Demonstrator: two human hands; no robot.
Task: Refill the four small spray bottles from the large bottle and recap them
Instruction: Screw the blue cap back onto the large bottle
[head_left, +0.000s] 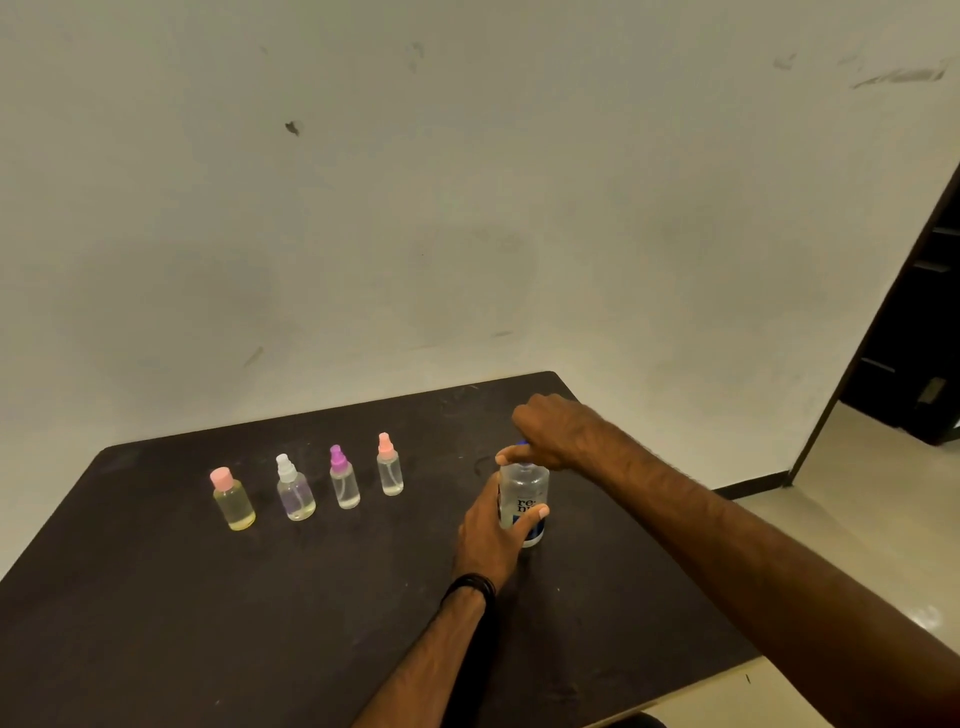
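Wall: pale, scuffed, behind the desk; a dark doorway opens at its right

Desk: dark top, carrying every bottle listed below

My left hand: fingers and thumb curled round the body of the large bottle, thumb tip on its label; a black band sits on that wrist

My right hand: reaching over from the right, fingers closed on the blue cap at the top of the large bottle

Large bottle: clear, upright on the desk at right of centre, a blue and white label on its lower half, well apart from the small ones

Four small bottles, upright in a row to the left, each capped, none touching its neighbour:
- yellowish liquid, flat pink cap, leftmost and nearest me
- clear, white spray top
- clear, purple spray top
- clear, pink spray top, rightmost, nearest the large bottle
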